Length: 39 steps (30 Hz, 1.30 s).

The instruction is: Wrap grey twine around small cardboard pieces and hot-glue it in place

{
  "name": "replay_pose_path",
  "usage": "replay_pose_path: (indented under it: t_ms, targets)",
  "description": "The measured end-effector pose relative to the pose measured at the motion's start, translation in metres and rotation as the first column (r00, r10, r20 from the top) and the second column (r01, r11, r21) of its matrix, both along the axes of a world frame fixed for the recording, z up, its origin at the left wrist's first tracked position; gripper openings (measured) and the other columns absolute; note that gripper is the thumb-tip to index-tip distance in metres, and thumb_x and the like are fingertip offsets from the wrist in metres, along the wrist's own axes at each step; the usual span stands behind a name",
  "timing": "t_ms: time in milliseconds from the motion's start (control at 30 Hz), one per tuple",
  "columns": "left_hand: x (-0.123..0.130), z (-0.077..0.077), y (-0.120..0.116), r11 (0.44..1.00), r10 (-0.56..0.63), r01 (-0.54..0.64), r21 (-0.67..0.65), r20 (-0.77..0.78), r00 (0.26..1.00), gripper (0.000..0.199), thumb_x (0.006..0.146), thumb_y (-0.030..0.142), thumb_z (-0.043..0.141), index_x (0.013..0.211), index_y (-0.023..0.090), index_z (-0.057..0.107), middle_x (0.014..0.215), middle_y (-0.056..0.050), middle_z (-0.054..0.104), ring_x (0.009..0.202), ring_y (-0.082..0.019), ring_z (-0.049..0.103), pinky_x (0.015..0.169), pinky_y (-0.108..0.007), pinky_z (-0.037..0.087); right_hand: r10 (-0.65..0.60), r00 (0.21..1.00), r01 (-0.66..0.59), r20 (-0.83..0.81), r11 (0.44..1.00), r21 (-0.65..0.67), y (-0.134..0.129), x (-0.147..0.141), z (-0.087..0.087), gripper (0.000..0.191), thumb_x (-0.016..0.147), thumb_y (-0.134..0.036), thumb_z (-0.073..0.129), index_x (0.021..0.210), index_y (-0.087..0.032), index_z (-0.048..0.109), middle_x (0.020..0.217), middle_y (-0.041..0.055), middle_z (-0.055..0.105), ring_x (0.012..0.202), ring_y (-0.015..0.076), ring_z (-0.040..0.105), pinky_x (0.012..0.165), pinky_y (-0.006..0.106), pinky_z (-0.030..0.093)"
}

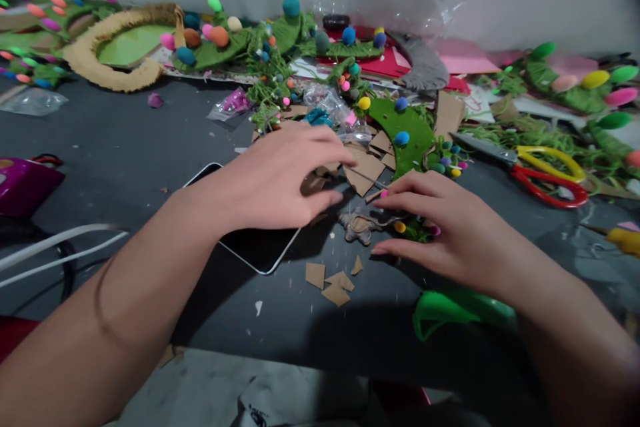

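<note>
A small grey yarn-wrapped star [357, 225] lies on the dark table between my hands, touched by neither, with a strand trailing to the right. My left hand [280, 177] hovers palm down above a black tablet-like device with a white edge [265, 257], thumb and index finger apart. To the star's right is my right hand [440, 227], its fingers stretched out and the thumb separate. A thin greyish strand [367, 177] spans the gap between the fingertips of both hands; whether either grips it is unclear. Yellow and pink pom-poms on green yarn lie beneath my right hand.
Cardboard scraps [336, 288] lie near the front, with larger pieces [364, 172] behind. Red-and-yellow scissors [545, 177] rest at right, a green plastic object [460, 312] below. Green pom-pom crescents [403, 137] and a beige ring [107, 47] line the back. A white cable [65, 239] loops at left.
</note>
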<state>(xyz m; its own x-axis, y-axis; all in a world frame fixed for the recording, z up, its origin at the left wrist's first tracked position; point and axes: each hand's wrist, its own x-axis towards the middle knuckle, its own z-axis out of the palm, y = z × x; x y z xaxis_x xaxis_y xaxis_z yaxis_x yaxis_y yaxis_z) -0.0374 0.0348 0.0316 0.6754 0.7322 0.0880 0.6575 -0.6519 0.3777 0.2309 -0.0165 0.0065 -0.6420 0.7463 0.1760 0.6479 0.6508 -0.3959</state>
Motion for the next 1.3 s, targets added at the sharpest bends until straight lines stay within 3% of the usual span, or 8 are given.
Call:
replay_pose_path:
  t_ms: [100,267,433,567,767,967,1300]
  targets:
    - [0.006,-0.005,-0.005,0.986,-0.157,0.152,-0.073,-0.066,0.985,0.047,0.086,0.044,0.070,0.129,0.023,0.068,0.138,-0.009,0.064,0.124,-0.032,0.059,0.104,-0.046,0.047,0.023,0.999,-0.023,0.023,1.000,-0.008,0.000,0.003,-0.002,0.036,0.090,-0.043,0.075,0.115,-0.018,0.072,0.111,0.0117,0.065,0.099,0.0264,0.061,0.086,0.043,0.054]
    - [0.014,-0.018,-0.010,0.971,-0.233,0.225,-0.076,-0.115,0.966,0.044,0.088,0.046,0.068,0.123,0.019,0.071,0.137,-0.012,0.061,0.128,-0.034,0.052,0.110,-0.049,0.042,0.019,0.999,-0.018,0.050,1.000,-0.023,0.001,0.002,-0.006,0.028,0.094,-0.038,0.070,0.114,-0.019,0.074,0.109,0.0119,0.064,0.099,0.0269,0.059,0.086,0.046,0.053]
    - [0.016,-0.020,-0.010,0.973,-0.229,0.225,-0.058,-0.092,0.969,0.039,0.089,0.043,0.068,0.123,0.024,0.074,0.131,-0.012,0.060,0.124,-0.034,0.051,0.107,-0.049,0.042,0.008,0.998,-0.007,0.064,1.000,-0.012,0.001,0.000,-0.004,0.020,0.097,-0.030,0.064,0.108,-0.019,0.075,0.105,0.0117,0.063,0.097,0.0261,0.058,0.083,0.045,0.052]
    - [0.016,-0.020,-0.009,0.974,-0.224,0.220,-0.056,-0.086,0.971,0.038,0.088,0.043,0.069,0.118,0.020,0.073,0.128,-0.012,0.061,0.120,-0.033,0.052,0.104,-0.050,0.043,0.000,0.998,0.000,0.067,1.000,-0.001,0.000,-0.003,-0.003,0.020,0.099,-0.026,0.059,0.105,-0.018,0.075,0.102,0.0116,0.064,0.094,0.0249,0.059,0.080,0.043,0.052]
    - [0.019,-0.019,-0.011,0.983,-0.182,0.181,-0.035,-0.027,0.983,0.036,0.087,0.040,0.068,0.114,0.015,0.070,0.119,-0.012,0.066,0.113,-0.032,0.058,0.102,-0.049,0.046,-0.034,0.999,0.032,0.011,0.993,0.110,0.002,-0.003,-0.001,0.016,0.098,-0.022,0.058,0.101,-0.019,0.074,0.099,0.0111,0.068,0.091,0.0249,0.062,0.076,0.041,0.052]
    - [0.021,-0.016,-0.013,0.992,-0.126,0.126,-0.030,0.002,0.992,0.031,0.089,0.040,0.066,0.110,0.017,0.067,0.105,-0.009,0.070,0.101,-0.029,0.064,0.089,-0.044,0.050,-0.070,0.997,0.072,-0.021,0.983,0.169,-0.002,-0.005,0.002,0.013,0.099,-0.023,0.059,0.104,-0.021,0.071,0.106,0.0098,0.071,0.092,0.0251,0.065,0.080,0.042,0.054]
    - [0.024,-0.017,-0.016,0.999,-0.050,0.051,-0.018,0.060,0.997,0.034,0.088,0.041,0.069,0.111,0.017,0.066,0.110,-0.011,0.072,0.106,-0.031,0.067,0.089,-0.045,0.053,-0.101,0.992,0.112,-0.070,0.976,0.185,-0.005,-0.010,0.002,0.019,0.099,-0.019,0.057,0.113,-0.021,0.071,0.107,0.0098,0.071,0.094,0.0240,0.067,0.081,0.038,0.055]
